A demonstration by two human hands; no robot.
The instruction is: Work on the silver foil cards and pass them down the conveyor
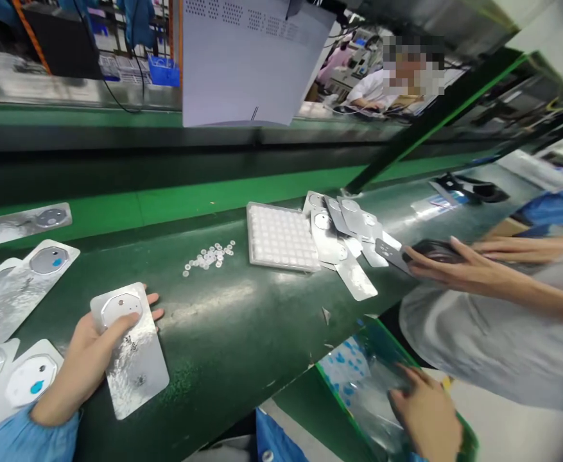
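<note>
My left hand (86,359) grips a silver metal plate (134,369) with a round raised disc near its top. The thumb lies across the disc and the fingers curl behind the plate, which rests on the green belt (242,321). At the bottom right, my right hand (425,414) is down in a green bin (353,350). Its fingers are bent onto clear plastic film (372,391); whether they grip it is unclear.
More silver plates (25,282) lie at the left. A white gridded tray (281,237), small white discs (208,255) and a pile of plates (343,237) sit mid-belt. A co-worker's hands (447,263) hold a dark object at the right. Another person sits beyond.
</note>
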